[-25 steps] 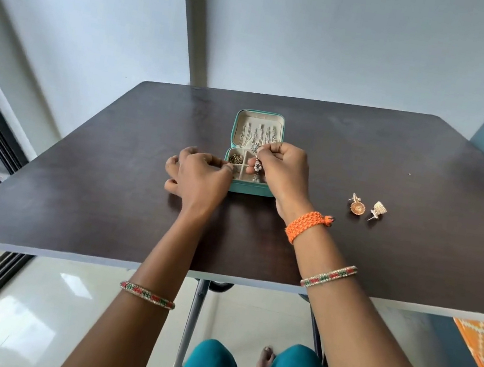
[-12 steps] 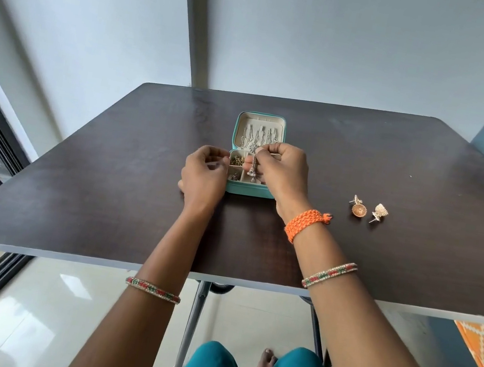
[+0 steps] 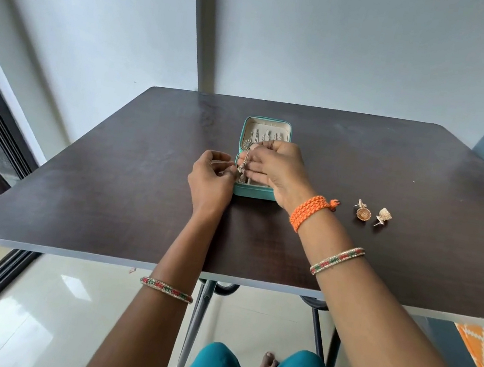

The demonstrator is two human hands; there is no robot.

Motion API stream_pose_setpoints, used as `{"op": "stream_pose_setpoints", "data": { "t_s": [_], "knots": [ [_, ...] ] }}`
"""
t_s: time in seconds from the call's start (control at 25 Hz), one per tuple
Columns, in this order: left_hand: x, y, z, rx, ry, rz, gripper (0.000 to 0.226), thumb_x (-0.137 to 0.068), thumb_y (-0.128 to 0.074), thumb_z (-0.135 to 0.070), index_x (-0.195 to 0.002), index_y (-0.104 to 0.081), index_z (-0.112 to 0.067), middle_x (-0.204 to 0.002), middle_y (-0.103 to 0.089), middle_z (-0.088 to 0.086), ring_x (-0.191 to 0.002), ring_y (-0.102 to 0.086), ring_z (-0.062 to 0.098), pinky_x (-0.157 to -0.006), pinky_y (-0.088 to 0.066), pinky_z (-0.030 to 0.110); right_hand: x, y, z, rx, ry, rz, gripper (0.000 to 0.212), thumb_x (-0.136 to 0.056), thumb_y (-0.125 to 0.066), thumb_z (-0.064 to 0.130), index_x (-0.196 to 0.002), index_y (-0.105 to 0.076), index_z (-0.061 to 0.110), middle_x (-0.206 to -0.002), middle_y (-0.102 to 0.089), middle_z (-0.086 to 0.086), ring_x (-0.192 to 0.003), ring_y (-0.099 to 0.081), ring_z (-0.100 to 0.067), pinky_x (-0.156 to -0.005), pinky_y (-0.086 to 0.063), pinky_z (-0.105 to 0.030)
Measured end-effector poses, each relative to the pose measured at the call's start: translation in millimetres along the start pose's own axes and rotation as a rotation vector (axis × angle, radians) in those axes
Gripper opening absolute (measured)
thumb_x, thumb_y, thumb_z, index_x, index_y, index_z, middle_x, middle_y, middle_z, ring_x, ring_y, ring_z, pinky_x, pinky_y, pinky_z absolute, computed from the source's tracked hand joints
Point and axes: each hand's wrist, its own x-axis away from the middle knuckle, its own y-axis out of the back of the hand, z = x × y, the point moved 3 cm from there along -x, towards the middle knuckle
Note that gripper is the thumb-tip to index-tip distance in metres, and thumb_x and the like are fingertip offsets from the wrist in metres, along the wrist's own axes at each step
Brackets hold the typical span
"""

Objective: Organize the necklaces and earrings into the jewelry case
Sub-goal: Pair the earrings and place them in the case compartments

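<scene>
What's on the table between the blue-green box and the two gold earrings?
In the head view, only the right hand and its orange wristband cross between jewelry case and earrings; the table there is otherwise bare.

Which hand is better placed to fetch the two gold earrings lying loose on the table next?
Right. The two gold earrings lie on the dark wooden table just beyond the right hand, right of the teal jewelry case. The left hand sits on the case's far side. Both hands are busy at the case.
</scene>
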Motion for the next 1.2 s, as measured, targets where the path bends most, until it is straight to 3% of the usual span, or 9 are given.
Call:
{"op": "stream_pose_setpoints", "data": {
  "t_s": [0.12, 0.32, 0.52, 0.72, 0.88, 0.96, 1.04, 1.2],
  "knots": [
    [0.5, 0.0, -0.7, -0.006, -0.006, -0.006, 0.013, -0.082, -0.064, -0.006, -0.092, -0.062, -0.014, -0.091, -0.072, 0.003, -0.082, -0.066, 0.010, -0.081, -0.053, 0.025, -2.8, 2.1, -6.9, 0.134, 0.032, -0.054, 0.020, -0.087, -0.059, 0.004, -0.068, -0.057, 0.010, -0.079, -0.067, -0.009, -0.069, -0.066, -0.017, -0.066, -0.058, -0.027],
    [0.3, 0.9, -1.4, -0.004, 0.010, -0.012, 0.013, -0.082, -0.064, -0.006, -0.093, -0.062, -0.013, -0.087, -0.069, -0.001, -0.076, -0.062, 0.002, -0.081, -0.052, 0.021, -6.2, 10.9, -4.2, 0.597, 0.185, -0.201, 0.013, -0.074, -0.071, 0.013, -0.067, -0.072, 0.002, -0.070, -0.070, -0.004, -0.075, -0.062, -0.014, -0.070, -0.050, -0.026],
    [1.9, 1.0, -2.8, -0.004, 0.014, -0.009, 0.014, -0.082, -0.063, -0.005, -0.094, -0.062, -0.012, -0.086, -0.068, -0.002, -0.075, -0.062, 0.003, -0.080, -0.050, 0.019, -18.3, 8.6, -4.8, 0.761, 0.099, -0.155, 0.027, -0.067, -0.074, 0.022, -0.050, -0.057, 0.009, -0.060, -0.060, -0.005, -0.071, -0.061, -0.022, -0.063, -0.049, -0.029],
    [1.0, 1.3, -1.5, 0.008, 0.017, -0.005, 0.014, -0.082, -0.063, -0.004, -0.093, -0.061, -0.013, -0.088, -0.070, -0.001, -0.075, -0.062, -0.001, -0.081, -0.052, 0.020, -29.4, 1.2, -10.3, 0.919, 0.054, -0.127, 0.030, -0.061, -0.074, 0.035, -0.072, -0.060, 0.011, -0.075, -0.055, -0.008, -0.071, -0.057, -0.024, -0.053, -0.036, -0.023],
    [0.4, 1.5, -1.7, 0.001, 0.025, -0.008, 0.013, -0.083, -0.064, -0.005, -0.092, -0.061, -0.014, -0.086, -0.068, -0.002, -0.077, -0.063, 0.003, -0.081, -0.052, 0.020, -32.7, -0.5, -8.0, 0.938, 0.065, -0.103, 0.027, -0.070, -0.075, 0.025, -0.059, -0.053, 0.012, -0.065, -0.053, -0.005, -0.072, -0.056, -0.022, -0.059, -0.042, -0.026],
    [0.0, 1.8, -2.2, -0.012, 0.033, -0.011, 0.012, -0.083, -0.064, -0.006, -0.092, -0.062, -0.014, -0.085, -0.067, -0.003, -0.076, -0.062, 0.004, -0.078, -0.050, 0.019, -32.4, 3.1, -6.5, 0.874, 0.068, -0.085, 0.017, -0.072, -0.076, 0.017, -0.069, -0.064, 0.005, -0.073, -0.061, -0.006, -0.075, -0.060, -0.019, -0.062, -0.048, -0.027],
    [0.3, 1.9, -3.5, -0.033, 0.034, -0.005, 0.010, -0.084, -0.064, -0.009, -0.093, -0.063, -0.014, -0.085, -0.066, -0.003, -0.077, -0.061, 0.007, -0.075, -0.047, 0.018, -25.9, 10.7, -1.4, 0.728, 0.108, -0.098, 0.008, -0.074, -0.074, 0.011, -0.074, -0.069, 0.005, -0.081, -0.067, -0.005, -0.069, -0.058, -0.012, -0.053, -0.046, -0.022],
    [1.6, 0.5, -5.4, -0.085, -0.026, 0.036, 0.011, -0.084, -0.061, -0.010, -0.095, -0.063, -0.014, -0.090, -0.067, -0.002, -0.086, -0.064, 0.015, -0.082, -0.053, 0.030, -2.0, 44.5, 21.5, 0.519, 0.243, -0.151, 0.019, -0.077, -0.071, 0.010, -0.063, -0.063, 0.018, -0.074, -0.068, 0.004, -0.058, -0.053, -0.001, -0.043, -0.036, -0.014]
  ]
}}
